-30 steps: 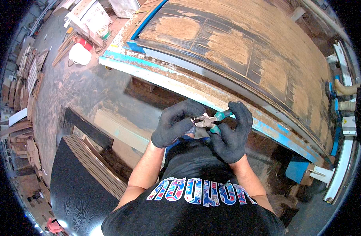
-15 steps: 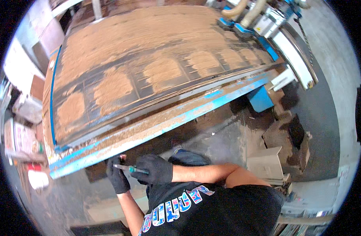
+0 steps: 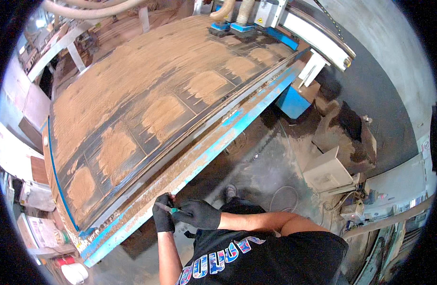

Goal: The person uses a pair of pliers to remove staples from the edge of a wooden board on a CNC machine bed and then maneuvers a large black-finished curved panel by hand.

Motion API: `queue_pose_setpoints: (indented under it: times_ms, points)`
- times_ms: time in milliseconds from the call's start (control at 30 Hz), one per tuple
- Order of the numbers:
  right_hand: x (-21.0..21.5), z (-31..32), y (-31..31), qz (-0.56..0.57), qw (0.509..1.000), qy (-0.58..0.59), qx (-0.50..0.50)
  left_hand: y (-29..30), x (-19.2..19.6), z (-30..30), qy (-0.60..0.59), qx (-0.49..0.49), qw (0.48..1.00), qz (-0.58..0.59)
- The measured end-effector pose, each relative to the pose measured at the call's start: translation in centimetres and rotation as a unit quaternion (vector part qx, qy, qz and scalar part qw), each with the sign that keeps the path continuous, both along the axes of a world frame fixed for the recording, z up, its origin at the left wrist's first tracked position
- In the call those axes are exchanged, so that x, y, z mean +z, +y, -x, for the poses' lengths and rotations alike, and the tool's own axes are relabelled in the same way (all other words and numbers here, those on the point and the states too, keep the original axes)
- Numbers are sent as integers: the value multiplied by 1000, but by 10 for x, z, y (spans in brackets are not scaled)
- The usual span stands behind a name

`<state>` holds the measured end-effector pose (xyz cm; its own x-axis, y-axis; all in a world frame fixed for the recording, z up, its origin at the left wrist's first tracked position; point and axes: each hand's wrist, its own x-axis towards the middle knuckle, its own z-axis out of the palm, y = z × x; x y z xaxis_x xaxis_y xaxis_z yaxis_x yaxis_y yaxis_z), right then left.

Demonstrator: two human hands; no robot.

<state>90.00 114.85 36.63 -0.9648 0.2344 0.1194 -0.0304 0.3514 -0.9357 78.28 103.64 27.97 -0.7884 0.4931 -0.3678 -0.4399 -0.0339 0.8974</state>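
In front of my body, both hands wear black gloves with some fingertips bare. My right hand [image 3: 203,215] is closed round the handle of a slim green-handled tool [image 3: 174,210]. Its narrow metal blade points left and lies across my left hand [image 3: 163,216]. The left fingers are curled in, and anything inside them is hidden. Whether the blade presses on the glove or only passes over it, I cannot tell. Just beyond my hands runs the blue-edged front of a large machine bed [image 3: 199,170], its dark top strewn with brown sawdust [image 3: 164,116].
At the bed's far right stands a white gantry [image 3: 318,33] with ribbed hoses [image 3: 244,12]. A blue box [image 3: 293,102] sits below it. On the floor to the right are a beige panel [image 3: 327,170] and a dusty cardboard piece [image 3: 366,142]. White rolls [image 3: 75,273] lie lower left.
My view has turned, so the bed's edge slants more steeply. Both hands now appear slightly further right, beside the bed edge, with the tool still in my right hand.
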Motion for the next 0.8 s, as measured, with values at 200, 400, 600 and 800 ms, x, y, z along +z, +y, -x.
queue_pose_setpoints:
  times_ms: [200, 400, 600, 800]
  points:
    - [-1, -12, 26, 110, 993, -41, 29, 36, 6, -14, 40, -56, 998, 9]
    - [27, -48, 64, 223, 974, 34, 2, 63, -10, -36, 23, -144, 985, 96]
    - [-5, -84, 118, 227, 974, 20, 15, 92, -49, -62, 189, -237, 933, 192]
    - [13, -119, 156, 257, 966, 15, -33, 101, -135, -71, 327, -262, 855, 306]
